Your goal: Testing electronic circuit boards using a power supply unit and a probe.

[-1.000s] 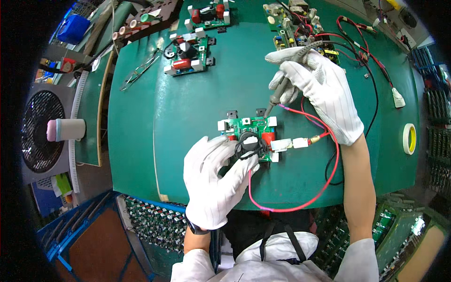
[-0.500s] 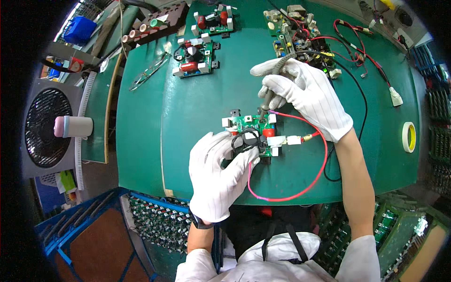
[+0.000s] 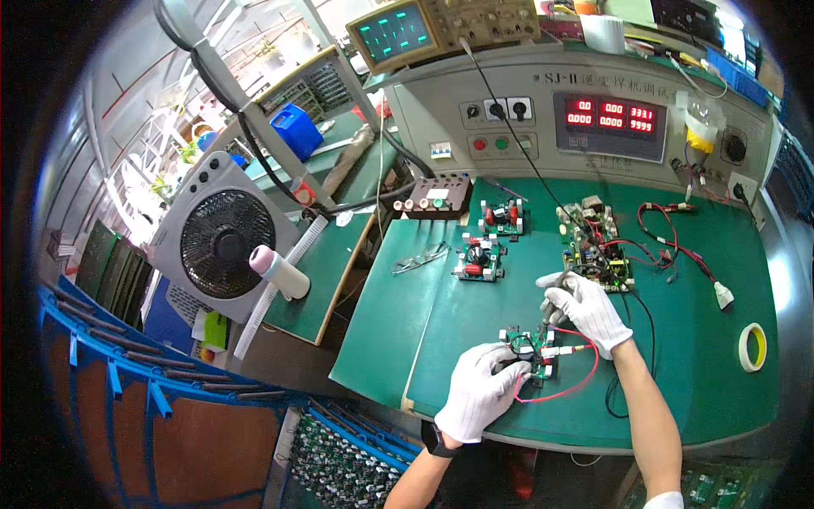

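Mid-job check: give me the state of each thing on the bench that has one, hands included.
Left hand: gloved, fingers resting on the small circuit board.
Right hand: gloved, closed around a thin tool, tip at the board.
Small circuit board: flat on the green mat, red wire plugged in.
Oscilloscope: on, trace showing.
Test panel display: lit, red digits.
Desk fan: cannot tell if spinning.
Tape roll: lying flat.

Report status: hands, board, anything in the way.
Left hand pressed on the small green circuit board, grip unclear. Right hand above the board's far edge, holding a dark tool. Red wire loops off the board's right side; nothing blocking.
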`<state>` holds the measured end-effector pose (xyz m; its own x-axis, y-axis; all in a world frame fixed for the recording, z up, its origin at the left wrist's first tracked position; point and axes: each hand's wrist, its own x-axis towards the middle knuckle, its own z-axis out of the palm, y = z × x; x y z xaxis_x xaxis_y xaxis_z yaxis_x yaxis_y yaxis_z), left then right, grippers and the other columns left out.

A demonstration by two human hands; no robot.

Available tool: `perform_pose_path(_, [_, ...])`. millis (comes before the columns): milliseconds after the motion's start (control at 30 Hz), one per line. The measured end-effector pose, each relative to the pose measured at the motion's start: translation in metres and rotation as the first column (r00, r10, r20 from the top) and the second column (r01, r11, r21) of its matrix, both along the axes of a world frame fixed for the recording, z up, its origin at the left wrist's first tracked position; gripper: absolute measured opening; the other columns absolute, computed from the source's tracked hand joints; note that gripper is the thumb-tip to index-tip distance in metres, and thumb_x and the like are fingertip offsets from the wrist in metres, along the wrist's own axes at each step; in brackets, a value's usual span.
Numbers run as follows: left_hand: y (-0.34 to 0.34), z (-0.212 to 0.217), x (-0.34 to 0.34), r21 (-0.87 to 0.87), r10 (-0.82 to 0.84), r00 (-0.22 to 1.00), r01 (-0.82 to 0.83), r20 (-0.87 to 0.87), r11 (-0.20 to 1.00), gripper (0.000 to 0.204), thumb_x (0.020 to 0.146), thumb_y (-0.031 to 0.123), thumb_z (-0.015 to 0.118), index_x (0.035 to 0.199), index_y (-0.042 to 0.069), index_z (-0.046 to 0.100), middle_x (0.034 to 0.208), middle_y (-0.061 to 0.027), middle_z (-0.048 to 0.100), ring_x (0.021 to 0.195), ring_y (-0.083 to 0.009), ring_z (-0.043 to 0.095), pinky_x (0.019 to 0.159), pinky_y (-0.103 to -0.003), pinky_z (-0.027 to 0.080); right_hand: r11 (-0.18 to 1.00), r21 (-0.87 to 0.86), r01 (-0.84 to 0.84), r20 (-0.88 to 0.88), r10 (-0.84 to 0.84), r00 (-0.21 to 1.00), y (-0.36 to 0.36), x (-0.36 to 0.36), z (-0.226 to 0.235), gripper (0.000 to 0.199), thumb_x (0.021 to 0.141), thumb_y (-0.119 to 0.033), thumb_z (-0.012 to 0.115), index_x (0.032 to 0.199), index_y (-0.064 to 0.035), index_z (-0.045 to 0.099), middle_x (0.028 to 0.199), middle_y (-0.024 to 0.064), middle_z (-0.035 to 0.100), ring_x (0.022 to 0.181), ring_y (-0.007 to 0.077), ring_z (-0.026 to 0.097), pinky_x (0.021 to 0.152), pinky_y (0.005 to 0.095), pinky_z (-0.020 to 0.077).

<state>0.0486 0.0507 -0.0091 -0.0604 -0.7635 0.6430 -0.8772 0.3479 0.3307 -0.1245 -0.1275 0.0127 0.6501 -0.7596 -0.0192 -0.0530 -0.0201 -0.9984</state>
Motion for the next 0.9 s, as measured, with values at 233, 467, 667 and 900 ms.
perform_pose_path(233, [-0.0012, 0.0040, 0.0017, -0.018, -0.004, 1.000, 0.004, 0.003, 1.000, 0.025, 0.078, 0.009, 0.083, 0.102, 0.013, 0.077, 0.107, -0.0076, 0.071, 0.106, -0.0305, 0.069, 0.092, -0.043, 0.055, 0.999, -0.031, -0.030, 0.021, 0.031, 0.999, -0.0062, 0.0034, -0.0009, 0.029, 0.106, -0.020, 0.060, 0.126, -0.0016, 0.068, 0.094, 0.0086, 0.074, 0.075, 0.0109, 0.069, 0.072, 0.0280, 0.0567])
perform_pose_path(467, [-0.0021, 0.0007, 0.0029, 0.005, -0.009, 1.000, 0.009, 0.012, 1.000, 0.022, 0.082, 0.009, 0.082, 0.104, 0.013, 0.079, 0.109, -0.0072, 0.072, 0.107, -0.0308, 0.067, 0.095, -0.043, 0.054, 1.000, -0.021, -0.022, 0.020, 0.022, 1.000, -0.0054, 0.0022, 0.0040, 0.029, 0.106, -0.021, 0.060, 0.127, -0.0024, 0.067, 0.094, 0.0087, 0.073, 0.076, 0.0115, 0.068, 0.073, 0.0290, 0.0568])
perform_pose_path(667, [0.0042, 0.0005, -0.0002, -0.021, 0.002, 1.000, -0.001, 0.013, 1.000, 0.023, 0.081, 0.009, 0.083, 0.104, 0.012, 0.079, 0.109, -0.0082, 0.072, 0.106, -0.0311, 0.068, 0.093, -0.043, 0.054, 0.999, -0.018, -0.030, 0.038, 0.031, 0.999, -0.0018, 0.0020, 0.0031, 0.029, 0.106, -0.020, 0.059, 0.128, -0.0025, 0.067, 0.094, 0.0083, 0.073, 0.076, 0.0115, 0.068, 0.073, 0.0288, 0.0568])
perform_pose_path(900, [0.0033, 0.0007, -0.0016, -0.014, -0.011, 1.000, 0.011, 0.012, 1.000, 0.023, 0.081, 0.010, 0.083, 0.103, 0.011, 0.079, 0.108, -0.0094, 0.073, 0.105, -0.0321, 0.068, 0.093, -0.043, 0.054, 1.000, -0.011, -0.021, 0.043, 0.022, 0.999, -0.0036, 0.0001, -0.0046, 0.030, 0.107, -0.022, 0.059, 0.129, -0.0027, 0.066, 0.095, 0.0081, 0.073, 0.077, 0.0114, 0.069, 0.073, 0.0279, 0.0569])
